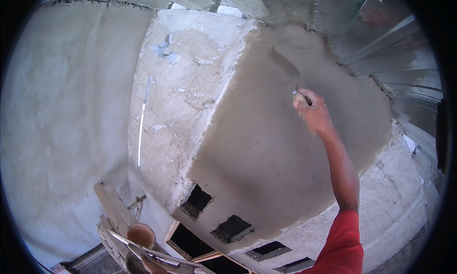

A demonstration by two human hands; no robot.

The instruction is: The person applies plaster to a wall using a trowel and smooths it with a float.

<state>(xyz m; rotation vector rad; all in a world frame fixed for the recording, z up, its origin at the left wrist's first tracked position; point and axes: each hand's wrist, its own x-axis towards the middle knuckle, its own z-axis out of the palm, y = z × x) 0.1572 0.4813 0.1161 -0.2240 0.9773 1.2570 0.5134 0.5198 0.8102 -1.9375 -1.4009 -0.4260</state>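
My right hand (314,113), at the end of an outstretched arm in a red sleeve, is closed round the handle of a trowel (285,64). The trowel's blade lies against wet grey-brown plaster (266,126) on the wall, near its upper edge. Low in the picture, what looks like part of my left hand (153,266) shows beside a pale, long curved edge; its fingers are mostly hidden, so its grip does not show. Next to it stands a round reddish-brown container (141,235).
Rough whitish wall (176,83) borders the plaster at the left, with a thin pale strip (141,131) on it. Wooden planks (114,210) stand at the lower left. Dark square openings (232,228) pierce the lower wall. Corrugated sheets (385,41) slope along the upper right.
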